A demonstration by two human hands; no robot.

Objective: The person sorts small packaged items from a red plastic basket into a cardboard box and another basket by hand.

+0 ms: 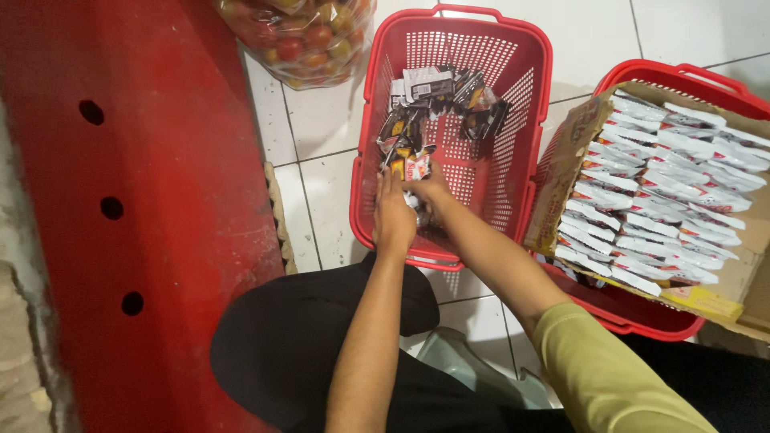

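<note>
Near the middle of the frame, both hands, the left hand and right hand, close their fingers on small packets at the near end of the basket. A loose pile still waits at its far end, while the box at right already holds neat rows. The fingertips are hidden among the packets, and the bag at the top is cut off.

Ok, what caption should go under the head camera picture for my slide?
Both hands, left hand and right hand, gather small sachets inside a red basket on white floor tiles.
</note>
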